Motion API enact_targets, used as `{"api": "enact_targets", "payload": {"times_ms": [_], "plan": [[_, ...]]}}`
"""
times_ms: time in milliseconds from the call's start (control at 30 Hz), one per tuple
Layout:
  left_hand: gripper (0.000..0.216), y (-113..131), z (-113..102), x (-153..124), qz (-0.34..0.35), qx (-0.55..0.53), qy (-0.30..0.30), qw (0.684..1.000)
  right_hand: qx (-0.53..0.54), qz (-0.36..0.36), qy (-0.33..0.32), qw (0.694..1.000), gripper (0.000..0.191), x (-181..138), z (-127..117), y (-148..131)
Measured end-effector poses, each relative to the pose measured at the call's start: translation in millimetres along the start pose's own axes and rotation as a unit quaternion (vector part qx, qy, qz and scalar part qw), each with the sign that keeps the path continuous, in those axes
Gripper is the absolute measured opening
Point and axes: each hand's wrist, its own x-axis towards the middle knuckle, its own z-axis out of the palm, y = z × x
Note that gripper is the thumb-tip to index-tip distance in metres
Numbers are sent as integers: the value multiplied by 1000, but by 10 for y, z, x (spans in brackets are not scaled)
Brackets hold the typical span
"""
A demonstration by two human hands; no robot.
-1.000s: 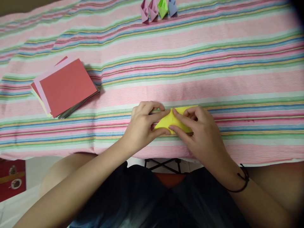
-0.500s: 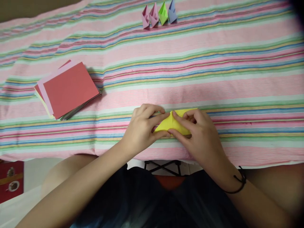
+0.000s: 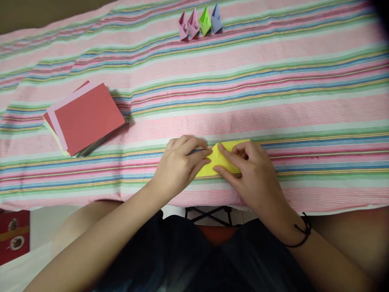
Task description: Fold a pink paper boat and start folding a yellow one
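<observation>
A folded piece of yellow paper lies on the striped cloth close to the front edge, with a raised crease near its middle. My left hand is at its left end, thumb and forefinger close together on the paper. From the right, my right hand holds the paper, its thumb near the lower edge and forefinger at the top of the crease. The other fingers of my right hand curl over the paper's right part. The paper beneath both hands is partly hidden.
A stack of coloured paper with a red sheet on top sits at the left. Along the back stand small folded paper boats: two pink, one green and one blue. The striped tablecloth has a front edge near my lap.
My left thumb has moved up from the paper's lower edge toward the forefinger. The paper's left part now lies more open and flat. My right hand keeps its hold.
</observation>
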Motion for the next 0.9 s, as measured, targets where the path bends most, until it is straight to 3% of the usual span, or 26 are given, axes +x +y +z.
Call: {"api": "enact_targets", "payload": {"times_ms": [500,900], "plan": [[22,-78,53,36,-5,-50,20,999,23,-3,2,1000,41,5,7,45],[28,5,4,32,35,88,-23,995,17,-1,1,1000,40,1,10,43]]}}
